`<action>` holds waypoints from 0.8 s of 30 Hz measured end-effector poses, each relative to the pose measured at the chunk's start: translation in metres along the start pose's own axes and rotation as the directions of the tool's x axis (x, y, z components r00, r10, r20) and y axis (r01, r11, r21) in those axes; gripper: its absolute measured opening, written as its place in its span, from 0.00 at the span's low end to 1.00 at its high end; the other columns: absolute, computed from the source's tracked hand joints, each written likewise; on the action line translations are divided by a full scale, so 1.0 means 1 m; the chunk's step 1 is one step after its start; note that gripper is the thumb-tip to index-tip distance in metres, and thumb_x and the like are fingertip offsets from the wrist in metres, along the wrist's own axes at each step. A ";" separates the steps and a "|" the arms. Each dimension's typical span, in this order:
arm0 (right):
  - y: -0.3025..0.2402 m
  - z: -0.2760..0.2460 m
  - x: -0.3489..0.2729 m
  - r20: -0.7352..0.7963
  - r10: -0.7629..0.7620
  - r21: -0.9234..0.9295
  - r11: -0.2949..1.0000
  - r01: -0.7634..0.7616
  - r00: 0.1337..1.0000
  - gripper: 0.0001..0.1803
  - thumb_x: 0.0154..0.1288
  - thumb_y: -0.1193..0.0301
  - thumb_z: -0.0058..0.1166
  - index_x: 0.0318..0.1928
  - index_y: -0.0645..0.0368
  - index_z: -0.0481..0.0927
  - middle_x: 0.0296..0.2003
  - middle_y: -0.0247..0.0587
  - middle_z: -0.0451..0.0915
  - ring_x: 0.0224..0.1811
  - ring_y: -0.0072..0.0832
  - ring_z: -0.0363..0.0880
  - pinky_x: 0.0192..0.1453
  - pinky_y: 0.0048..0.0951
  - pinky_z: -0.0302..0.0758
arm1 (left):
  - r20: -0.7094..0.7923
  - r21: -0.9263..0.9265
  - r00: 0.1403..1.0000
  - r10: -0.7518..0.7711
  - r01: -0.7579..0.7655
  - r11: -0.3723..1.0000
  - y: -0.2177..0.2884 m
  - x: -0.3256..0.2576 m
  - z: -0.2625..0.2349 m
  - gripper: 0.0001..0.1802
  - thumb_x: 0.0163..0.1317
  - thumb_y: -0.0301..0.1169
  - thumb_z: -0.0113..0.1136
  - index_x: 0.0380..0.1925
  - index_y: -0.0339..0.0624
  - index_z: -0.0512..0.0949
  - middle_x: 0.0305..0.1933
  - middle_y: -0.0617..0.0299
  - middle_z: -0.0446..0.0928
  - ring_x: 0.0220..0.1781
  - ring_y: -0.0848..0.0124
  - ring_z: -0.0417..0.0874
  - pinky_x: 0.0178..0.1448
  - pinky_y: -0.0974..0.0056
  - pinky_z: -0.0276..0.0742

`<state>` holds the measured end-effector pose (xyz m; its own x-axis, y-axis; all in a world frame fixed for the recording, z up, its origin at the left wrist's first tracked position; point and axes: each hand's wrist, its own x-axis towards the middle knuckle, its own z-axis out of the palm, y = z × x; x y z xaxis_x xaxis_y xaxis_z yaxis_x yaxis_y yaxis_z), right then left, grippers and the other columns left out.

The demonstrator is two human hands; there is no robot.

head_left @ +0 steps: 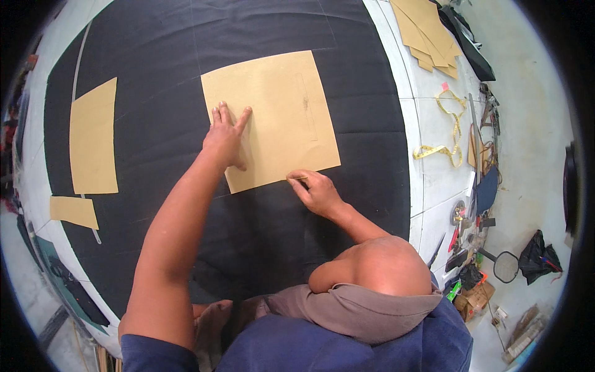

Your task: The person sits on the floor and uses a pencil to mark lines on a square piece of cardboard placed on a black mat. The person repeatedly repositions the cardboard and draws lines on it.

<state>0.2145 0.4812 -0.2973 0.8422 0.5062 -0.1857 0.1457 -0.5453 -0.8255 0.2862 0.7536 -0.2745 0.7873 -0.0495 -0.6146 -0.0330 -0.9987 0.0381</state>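
A large tan paper pattern piece [279,118] lies flat on black fabric [266,235] that covers much of the table. Fingers spread, my left hand [226,137] presses on the paper's left part. At the paper's near edge, my right hand [315,191] pinches a small thin yellowish piece [301,178], mostly hidden by the fingers. Faint pencil lines run down the paper's right side, and pale lines cross the fabric.
On the left lie a tall tan paper piece [94,139], a smaller one [74,211] and a long thin ruler [79,59]. Stacked tan patterns [427,34], a yellow tape measure [457,127] and several tools line the right side. Thin paddle-shaped thing [505,266] stands near the wall.
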 end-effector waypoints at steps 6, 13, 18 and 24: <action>-0.001 0.007 -0.002 -0.020 -0.013 0.006 1.000 0.013 1.000 0.11 0.75 0.66 0.57 0.48 0.58 0.86 0.45 0.47 0.88 0.49 0.47 0.87 0.54 0.43 0.82 | -0.003 -0.004 1.000 -0.002 0.002 1.000 0.005 -0.001 -0.005 0.88 0.22 0.47 0.94 0.84 0.63 0.43 0.83 0.22 0.39 0.85 0.31 0.46 0.82 0.46 0.67; 0.016 -0.025 -0.010 -0.144 0.110 -0.122 0.984 -0.128 0.983 0.12 0.75 0.65 0.55 0.49 0.58 0.85 0.46 0.51 0.88 0.49 0.50 0.87 0.53 0.45 0.82 | 0.080 0.023 0.996 -0.042 0.040 0.999 0.005 -0.002 -0.008 0.88 0.26 0.49 0.93 0.85 0.63 0.39 0.84 0.24 0.36 0.86 0.32 0.46 0.82 0.48 0.65; 0.048 -0.067 -0.024 -0.324 0.186 -0.192 0.947 -0.257 0.927 0.12 0.77 0.66 0.55 0.48 0.62 0.83 0.40 0.50 0.88 0.42 0.49 0.88 0.45 0.40 0.82 | 0.062 0.031 0.998 -0.015 0.013 0.999 0.006 0.000 -0.007 0.87 0.27 0.49 0.93 0.85 0.62 0.40 0.83 0.23 0.36 0.85 0.32 0.46 0.83 0.47 0.63; 0.043 -0.056 -0.027 -0.321 0.164 -0.172 0.959 -0.227 0.933 0.12 0.78 0.63 0.52 0.49 0.58 0.82 0.45 0.51 0.87 0.47 0.54 0.86 0.50 0.47 0.81 | 0.049 0.023 0.999 -0.011 0.010 1.000 0.003 -0.001 -0.006 0.87 0.26 0.49 0.93 0.85 0.61 0.40 0.83 0.22 0.37 0.85 0.31 0.47 0.83 0.47 0.63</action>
<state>0.2273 0.4067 -0.2980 0.9760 0.1688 -0.1376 0.0374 -0.7526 -0.6575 0.2890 0.7502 -0.2692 0.7564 -0.0389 -0.6530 -0.0395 -0.9991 0.0137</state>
